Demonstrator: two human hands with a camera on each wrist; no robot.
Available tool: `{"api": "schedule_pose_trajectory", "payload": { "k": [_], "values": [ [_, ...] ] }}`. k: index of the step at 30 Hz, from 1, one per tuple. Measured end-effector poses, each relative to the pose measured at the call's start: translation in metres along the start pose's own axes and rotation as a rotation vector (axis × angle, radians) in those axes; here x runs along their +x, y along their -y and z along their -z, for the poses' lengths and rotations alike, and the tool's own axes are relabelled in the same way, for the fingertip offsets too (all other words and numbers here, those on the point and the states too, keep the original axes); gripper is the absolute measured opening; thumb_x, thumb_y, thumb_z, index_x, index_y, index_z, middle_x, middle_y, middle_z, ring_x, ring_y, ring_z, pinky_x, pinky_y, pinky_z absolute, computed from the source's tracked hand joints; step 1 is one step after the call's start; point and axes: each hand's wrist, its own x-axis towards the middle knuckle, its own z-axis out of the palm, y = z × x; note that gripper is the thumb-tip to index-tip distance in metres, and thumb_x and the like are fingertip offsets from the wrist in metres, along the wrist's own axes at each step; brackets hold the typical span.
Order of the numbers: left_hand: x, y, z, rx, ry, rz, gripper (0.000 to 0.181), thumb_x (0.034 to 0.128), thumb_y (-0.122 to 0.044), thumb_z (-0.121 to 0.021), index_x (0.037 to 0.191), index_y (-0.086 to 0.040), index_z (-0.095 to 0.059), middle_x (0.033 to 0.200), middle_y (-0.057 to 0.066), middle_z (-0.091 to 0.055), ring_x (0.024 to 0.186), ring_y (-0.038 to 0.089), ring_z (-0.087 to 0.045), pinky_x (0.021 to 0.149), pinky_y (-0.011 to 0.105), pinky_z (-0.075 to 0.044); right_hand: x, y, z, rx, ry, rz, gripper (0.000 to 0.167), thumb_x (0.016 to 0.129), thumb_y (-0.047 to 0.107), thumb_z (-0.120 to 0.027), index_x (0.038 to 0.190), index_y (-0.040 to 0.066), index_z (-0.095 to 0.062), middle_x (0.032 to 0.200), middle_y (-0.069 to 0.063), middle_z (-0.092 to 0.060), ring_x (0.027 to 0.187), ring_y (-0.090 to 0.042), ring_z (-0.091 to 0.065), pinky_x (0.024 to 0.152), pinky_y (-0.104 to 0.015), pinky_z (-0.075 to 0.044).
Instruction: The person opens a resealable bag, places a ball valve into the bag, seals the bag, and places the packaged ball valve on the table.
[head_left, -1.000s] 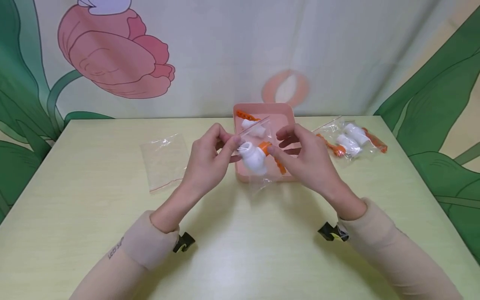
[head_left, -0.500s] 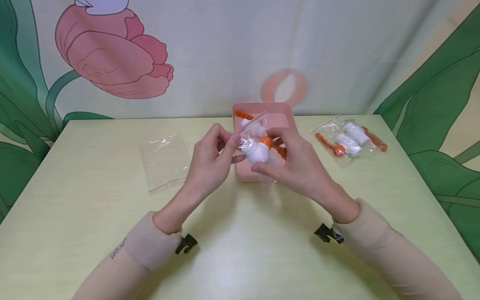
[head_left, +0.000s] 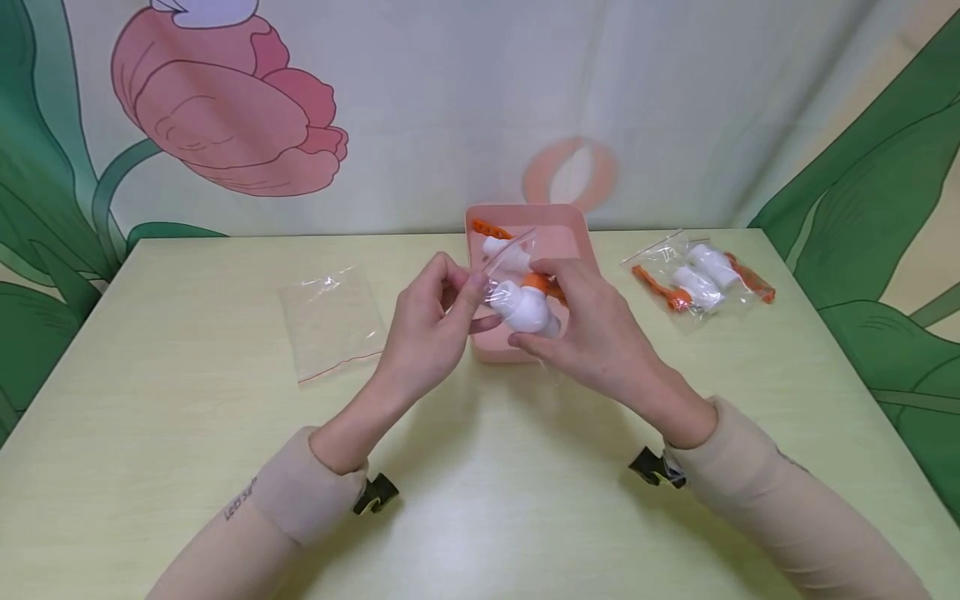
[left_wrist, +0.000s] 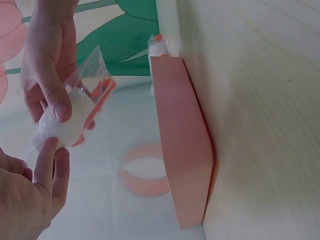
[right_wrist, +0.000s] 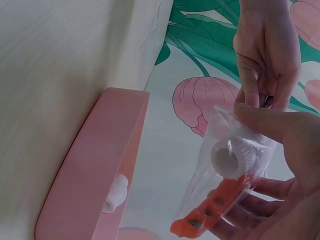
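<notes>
Pale wood-grain table (head_left: pixel 480 533) in front of white backdrop (head_left: pixel 450 100) w/ lg pink flower (head_left: pixel 225 117) & green leaves (head_left: pixel 885 167) both sides.

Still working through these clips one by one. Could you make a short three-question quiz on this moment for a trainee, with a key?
1. True or false: the flat clear bag lies to the right of the pink tray.

2. The long piece inside the held bag is: A green, B orange, C blue.

3. Fill in: the filled bag on the table lies nearer the ____.

Key: 1. False, it lies to the left. 2. B. 3. right hand.
</notes>
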Motion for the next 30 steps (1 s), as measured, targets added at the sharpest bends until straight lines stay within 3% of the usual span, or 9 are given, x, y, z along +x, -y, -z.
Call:
{"api": "schedule_pose_trajectory", "payload": {
  "k": [8, 13, 19, 24, 30],
  "values": [
    [-0.002, 0.001, 0.002, -0.004, 0.025, 0.048, 0.014, 0.104, -0.006, -0.06, 0.1, 0.004, -0.051, 0.104, 0.019, -0.059, 0.096, 0.029, -0.071, 0.072, 0.037, -0.062, -0.002, -0.001, 0.001, 0.013, 0.02, -0.011, 0.067, 0.077, 0.016, -0.092, 0.129, -0.002, -0.055, 0.12, -0.012, -0.062, 0.102, -0.029, -0.061, 0.089, -0.045, -0.054],
    [-0.003, 0.002, 0.003, 0.003, 0.081, 0.09, 0.017, 0.1038, -0.01, -0.062, 0.104, 0.003, -0.051, 0.106, 0.019, -0.06, 0.097, 0.031, -0.072, 0.075, 0.039, -0.062, -0.003, -0.002, 0.004, -0.004, 0.049, -0.043, 0.063, 0.076, 0.015, -0.09, 0.127, -0.001, -0.055, 0.118, -0.011, -0.062, 0.101, -0.027, -0.061, 0.088, -0.043, -0.054],
    [-0.003, 0.004, 0.007, 0.103, 0.129, 0.11, 0.022, 0.1037, -0.018, -0.064, 0.111, -0.002, -0.051, 0.101, 0.016, -0.066, 0.089, 0.029, -0.071, 0.074, 0.046, -0.062, -0.005, -0.008, 0.011, -0.03, 0.085, -0.087, 0.061, 0.075, 0.016, -0.088, 0.125, 0.001, -0.055, 0.115, -0.011, -0.063, 0.102, -0.025, -0.061, 0.089, -0.043, -0.054],
    [-0.003, 0.005, 0.012, 0.185, 0.151, 0.141, 0.023, 0.1046, -0.024, -0.063, 0.111, -0.005, -0.052, 0.097, 0.014, -0.071, 0.084, 0.033, -0.069, 0.072, 0.042, -0.061, -0.011, -0.017, 0.018, -0.055, 0.106, -0.142, 0.058, 0.077, 0.017, -0.084, 0.125, 0.001, -0.056, 0.116, -0.011, -0.064, 0.1, -0.026, -0.061, 0.087, -0.044, -0.053],
    [-0.006, 0.006, 0.02, 0.254, 0.21, 0.174, 0.015, 0.1036, -0.02, -0.063, 0.107, -0.007, -0.057, 0.096, 0.012, -0.072, 0.079, 0.025, -0.069, 0.075, 0.04, -0.058, -0.023, -0.031, 0.026, -0.072, 0.117, -0.195, 0.061, 0.075, 0.013, -0.082, 0.128, -0.001, -0.055, 0.118, -0.011, -0.062, 0.1, -0.026, -0.06, 0.087, -0.044, -0.053]
  ]
}}
